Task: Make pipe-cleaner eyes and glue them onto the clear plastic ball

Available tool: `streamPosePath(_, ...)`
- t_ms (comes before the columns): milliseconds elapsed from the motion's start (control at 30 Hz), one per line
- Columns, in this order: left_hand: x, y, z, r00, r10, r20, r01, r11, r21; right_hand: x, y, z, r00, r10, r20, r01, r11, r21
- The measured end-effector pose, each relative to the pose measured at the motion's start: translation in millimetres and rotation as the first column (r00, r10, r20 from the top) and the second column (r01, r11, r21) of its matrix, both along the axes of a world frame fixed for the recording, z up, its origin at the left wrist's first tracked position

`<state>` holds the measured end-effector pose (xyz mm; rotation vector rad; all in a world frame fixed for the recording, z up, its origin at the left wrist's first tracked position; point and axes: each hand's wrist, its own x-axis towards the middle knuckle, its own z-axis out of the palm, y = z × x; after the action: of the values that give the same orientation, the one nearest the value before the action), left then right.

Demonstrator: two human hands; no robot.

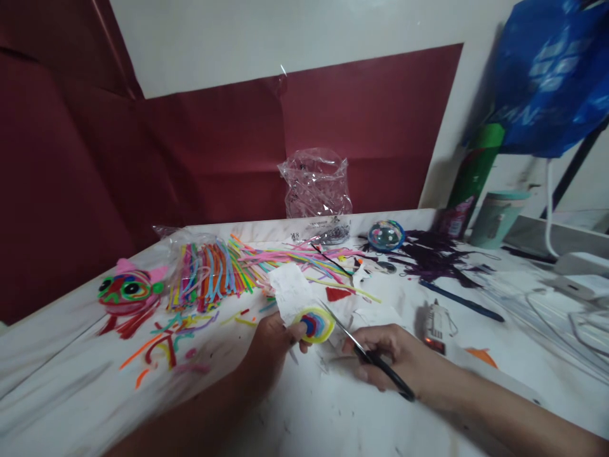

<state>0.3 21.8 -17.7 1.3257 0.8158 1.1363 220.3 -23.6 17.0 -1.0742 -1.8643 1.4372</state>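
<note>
1. Left hand (pixel 276 346) is pinched on a white paper scrap (pixel 292 293) that carries a coiled multicolour disc (pixel 314 324). The disc sits at the table's (pixel 333 419) near centre, and the thumb lies right on its edge.
2. Right hand (pixel 380 358) is clamped around the black handles of the scissors (pixel 354 339). The blades point toward 10 o'clock, tips at the disc's rim. I cannot tell whether the blades are parted.
3. Risk: the blade tip is just beside the left thumb, so a slip would probably nick it.
4. Risk: a cut that wanders inward likely slices the coil, not just the paper.
5. Risk: the paper is floppy and held on one side only, so it may fold under the blade.
6. Around it: a pile of pipe cleaners (pixel 223 270) at 11 o'clock, partly in a clear bag, and a red cat-like figure (pixel 129 293) at 9 o'clock.
7. At 12 o'clock, a crumpled clear bag (pixel 316 184); at 1 o'clock, a small round dish (pixel 385 235) and purple scraps (pixel 432 254).
8. A blue pen (pixel 461 301) lies at 2 o'clock, with cables (pixel 561 311) beyond it, well apart from the cut.
9. Loose offcuts (pixel 166 336) at 9 o'clock lie near the left forearm and could get swept off.
</note>
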Motion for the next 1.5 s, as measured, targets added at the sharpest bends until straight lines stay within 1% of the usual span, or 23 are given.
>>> streamPosePath(100, -2.0, 2.4, -2.3, 0.998, -0.021, 0.063, 0.019, 0.999, 0.033, 0.9, 0.1, 0.4, 1.000, 0.016, -0.008, -0.016, 1.000, -0.005)
streamPosePath(233, -1.1, 1.7, -0.4, 0.994, 0.016, 0.109, -0.015, 1.000, -0.009, 1.0, -0.6, -0.2, 1.000, 0.020, 0.008, -0.020, 1.000, -0.001)
streamPosePath(367, 3.4, -2.9, 5.5, 0.981, 0.002, 0.194, 0.007, 0.999, -0.044, 1.0, -1.5, -1.5, 1.000, 0.016, 0.012, -0.016, 1.000, 0.001)
streamPosePath(433, 3.8, -4.0, 5.9, 0.986, -0.002, 0.165, 0.009, 0.999, -0.044, 1.2, -1.1, -2.4, 1.000, 0.024, 0.011, -0.023, 1.000, -0.011)
streamPosePath(533, 1.0, -3.7, 3.0, 0.996, -0.025, 0.083, 0.027, 0.999, -0.028, 2.0, 0.5, -4.5, 0.999, 0.033, 0.009, -0.033, 0.999, -0.003)
streamPosePath(600, -1.4, -3.0, 1.0, 0.997, -0.046, 0.057, 0.048, 0.998, -0.034, 2.8, 1.5, -5.9, 0.999, 0.045, 0.002, -0.045, 0.999, 0.012)
streamPosePath(700, -3.2, -1.8, 0.3, 0.998, -0.048, 0.037, 0.049, 0.998, -0.041, 4.1, 1.8, -7.6, 0.998, 0.064, 0.009, -0.064, 0.998, 0.025)
streamPosePath(800, -2.2, -0.4, 1.5, 0.995, -0.049, 0.087, 0.051, 0.998, -0.021, 4.6, 1.8, -8.9, 0.998, 0.044, 0.033, -0.045, 0.998, 0.036)
streamPosePath(867, -0.7, 0.0, 2.8, 0.988, -0.052, 0.145, 0.055, 0.998, -0.012, 4.1, 2.2, -9.3, 0.999, 0.028, 0.041, -0.029, 0.999, 0.028)
streamPosePath(933, 0.6, -0.2, 4.0, 0.985, -0.045, 0.168, 0.048, 0.999, -0.016, 3.0, 2.8, -8.9, 0.999, 0.017, 0.043, -0.018, 1.000, 0.017)
streamPosePath(1067, 0.1, -2.0, 4.9, 0.994, -0.043, 0.098, 0.046, 0.998, -0.032, 1.7, 3.2, -7.5, 0.999, 0.012, 0.046, -0.013, 1.000, 0.027)
streamPosePath(1133, -0.8, -3.1, 5.3, 0.998, -0.046, 0.050, 0.049, 0.998, -0.047, 2.7, 3.1, -8.5, 0.999, 0.026, 0.042, -0.027, 0.999, 0.043)
streamPosePath(1200, -1.2, -4.1, 6.6, 0.998, -0.053, 0.033, 0.054, 0.997, -0.060, 4.5, 3.1, -10.9, 0.999, 0.030, 0.043, -0.032, 0.998, 0.052)
streamPosePath(1367, 1.2, -6.2, 13.2, 0.992, -0.054, 0.113, 0.061, 0.996, -0.066, 8.1, 3.6, -17.5, 0.997, 0.029, 0.070, -0.032, 0.999, 0.032)
streamPosePath(1500, 2.5, -6.3, 14.9, 0.989, -0.065, 0.130, 0.073, 0.995, -0.065, 5.8, 2.6, -16.6, 0.997, 0.044, 0.066, -0.046, 0.999, 0.021)
